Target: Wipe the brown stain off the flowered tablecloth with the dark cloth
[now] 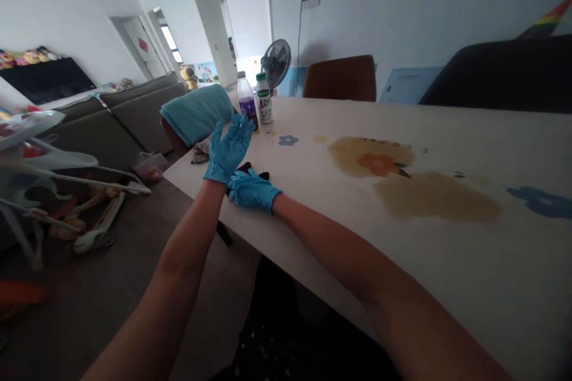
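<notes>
My left hand (230, 150), in a blue disposable glove, is raised over the table's left end with its fingers stretched out and nothing in it. Gloved in the same blue, my right hand (254, 190) presses down on a dark cloth (263, 176) near the edge of the white table (322, 238). Most of that cloth is hidden beneath the hand. Just beyond my left fingertips stand a bottle with a purple label (246, 101) and a white bottle with a green cap (264, 101). A crumpled greyish cloth (201, 152) lies at the table's left edge.
A teal towel (199, 113) drapes over a chair at the left end. Behind the bottles is a fan (277, 62). Brown (340, 77) and black chairs (500, 74) line the far side. Printed flowers mark the tabletop. A grey sofa (138, 110) and a white high chair (58, 158) stand left.
</notes>
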Available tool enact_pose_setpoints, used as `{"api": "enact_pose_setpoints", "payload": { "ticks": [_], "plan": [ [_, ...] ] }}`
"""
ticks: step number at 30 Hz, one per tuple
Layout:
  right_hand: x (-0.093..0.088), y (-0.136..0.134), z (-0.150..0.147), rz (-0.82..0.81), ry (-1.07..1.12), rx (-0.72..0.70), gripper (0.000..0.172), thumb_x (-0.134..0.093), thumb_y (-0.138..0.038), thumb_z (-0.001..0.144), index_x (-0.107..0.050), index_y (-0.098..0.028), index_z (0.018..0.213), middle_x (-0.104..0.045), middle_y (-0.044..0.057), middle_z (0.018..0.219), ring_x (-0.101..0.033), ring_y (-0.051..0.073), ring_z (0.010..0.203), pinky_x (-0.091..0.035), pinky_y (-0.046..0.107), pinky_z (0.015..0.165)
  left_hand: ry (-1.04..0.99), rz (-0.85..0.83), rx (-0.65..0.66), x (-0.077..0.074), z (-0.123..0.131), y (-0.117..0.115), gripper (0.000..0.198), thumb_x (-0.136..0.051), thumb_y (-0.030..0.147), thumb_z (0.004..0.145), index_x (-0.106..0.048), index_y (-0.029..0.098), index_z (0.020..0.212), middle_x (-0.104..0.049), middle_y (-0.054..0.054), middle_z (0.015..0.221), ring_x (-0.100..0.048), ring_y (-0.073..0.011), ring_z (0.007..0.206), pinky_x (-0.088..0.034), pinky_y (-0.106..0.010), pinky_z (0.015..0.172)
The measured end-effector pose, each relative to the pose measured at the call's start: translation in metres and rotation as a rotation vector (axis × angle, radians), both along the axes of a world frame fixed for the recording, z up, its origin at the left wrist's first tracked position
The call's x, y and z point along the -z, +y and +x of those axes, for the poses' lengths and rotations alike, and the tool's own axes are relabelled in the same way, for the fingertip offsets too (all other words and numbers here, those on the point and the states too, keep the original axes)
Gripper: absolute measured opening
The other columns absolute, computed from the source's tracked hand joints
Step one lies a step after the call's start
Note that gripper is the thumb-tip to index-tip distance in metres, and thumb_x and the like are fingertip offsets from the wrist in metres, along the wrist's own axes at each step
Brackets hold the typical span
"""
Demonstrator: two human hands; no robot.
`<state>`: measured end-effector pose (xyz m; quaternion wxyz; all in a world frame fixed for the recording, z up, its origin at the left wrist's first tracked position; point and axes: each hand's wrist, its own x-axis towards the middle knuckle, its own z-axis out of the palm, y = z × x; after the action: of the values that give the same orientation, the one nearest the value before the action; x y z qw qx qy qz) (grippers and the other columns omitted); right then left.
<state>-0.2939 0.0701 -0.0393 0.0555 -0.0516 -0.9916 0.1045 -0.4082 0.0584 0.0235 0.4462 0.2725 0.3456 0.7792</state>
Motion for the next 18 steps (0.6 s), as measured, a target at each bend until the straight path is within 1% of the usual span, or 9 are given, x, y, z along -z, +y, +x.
{"api": "enact_pose_setpoints", "payload": {
  "ticks": [3, 5, 8, 10, 11, 13, 15, 18],
  "plan": [
    [0.009, -0.016, 0.001, -0.005, 0.025, -0.013, 0.041, -0.061, -0.019, 0.115, -0.075, -0.01, 0.153, -0.061, 0.023, 0.174, -0.054, 0.041, 0.163, -0.033, 0.066, 0.141, 0.045, -0.012, -0.016, 0.016, -0.001, -0.002, 0.078, -0.007, 0.05, 0.126, -0.022, 0.003, 0.186, -0.028, -0.016, 0.196, -0.041, -0.0216, 0.178, -0.046, -0.037, 0.14],
    [0.018, -0.022, 0.004, -0.026, 0.052, -0.026, 0.045, -0.063, -0.024, 0.115, -0.073, -0.012, 0.158, -0.056, 0.021, 0.179, -0.051, 0.04, 0.167, -0.031, 0.065, 0.143, 0.065, -0.023, -0.035, 0.028, -0.003, -0.002, 0.079, -0.005, 0.05, 0.125, -0.021, 0.004, 0.187, -0.028, -0.016, 0.196, -0.042, -0.0222, 0.177, -0.044, -0.04, 0.143],
    [0.03, -0.025, 0.01, -0.048, 0.107, -0.029, 0.06, -0.062, -0.028, 0.117, -0.06, -0.008, 0.173, -0.047, 0.023, 0.185, -0.042, 0.04, 0.173, -0.024, 0.066, 0.146, 0.102, -0.04, -0.057, 0.045, -0.005, -0.001, 0.08, -0.007, 0.053, 0.125, -0.027, 0.005, 0.186, -0.037, -0.021, 0.192, -0.047, -0.026, 0.175, -0.042, -0.048, 0.145],
    [0.034, -0.026, 0.013, -0.055, 0.102, -0.031, 0.068, -0.063, -0.03, 0.115, -0.054, -0.006, 0.178, -0.043, 0.024, 0.186, -0.038, 0.042, 0.175, -0.025, 0.067, 0.146, 0.148, -0.048, -0.059, 0.056, -0.007, 0.001, 0.082, -0.009, 0.057, 0.125, -0.037, 0.006, 0.182, -0.045, -0.023, 0.187, -0.051, -0.0292, 0.173, -0.042, -0.052, 0.144],
    [0.034, -0.026, 0.014, -0.058, 0.084, -0.036, 0.068, -0.063, -0.029, 0.114, -0.054, -0.006, 0.178, -0.043, 0.024, 0.186, -0.039, 0.042, 0.175, -0.027, 0.066, 0.146, 0.209, -0.054, -0.06, 0.061, -0.009, 0.002, 0.083, -0.008, 0.06, 0.124, -0.043, 0.007, 0.179, -0.047, -0.024, 0.186, -0.053, -0.0305, 0.171, -0.044, -0.053, 0.143],
    [0.032, -0.027, 0.017, -0.062, 0.054, -0.038, 0.064, -0.062, -0.025, 0.112, -0.06, -0.004, 0.172, -0.049, 0.024, 0.183, -0.044, 0.041, 0.172, -0.033, 0.062, 0.144, 0.38, -0.07, -0.062, 0.07, -0.014, 0.006, 0.088, -0.005, 0.064, 0.123, -0.05, 0.007, 0.173, -0.049, -0.026, 0.184, -0.059, -0.0325, 0.167, -0.047, -0.056, 0.14],
    [0.029, -0.029, 0.02, -0.06, 0.063, -0.025, 0.057, -0.06, -0.023, 0.112, -0.068, -0.002, 0.165, -0.057, 0.024, 0.177, -0.049, 0.04, 0.169, -0.037, 0.058, 0.143, 0.546, -0.089, -0.066, 0.079, -0.019, 0.01, 0.093, -0.001, 0.067, 0.122, -0.052, 0.008, 0.171, -0.048, -0.026, 0.184, -0.063, -0.0327, 0.163, -0.05, -0.058, 0.136],
    [0.027, -0.033, 0.025, -0.028, 0.068, -0.014, 0.052, -0.054, -0.023, 0.115, -0.073, 0.002, 0.157, -0.068, 0.027, 0.165, -0.055, 0.042, 0.163, -0.039, 0.059, 0.14, 0.653, -0.104, -0.067, 0.087, -0.028, 0.021, 0.099, -0.001, 0.076, 0.12, -0.054, 0.009, 0.17, -0.048, -0.028, 0.183, -0.065, -0.0325, 0.161, -0.052, -0.058, 0.133]
  ]
}}
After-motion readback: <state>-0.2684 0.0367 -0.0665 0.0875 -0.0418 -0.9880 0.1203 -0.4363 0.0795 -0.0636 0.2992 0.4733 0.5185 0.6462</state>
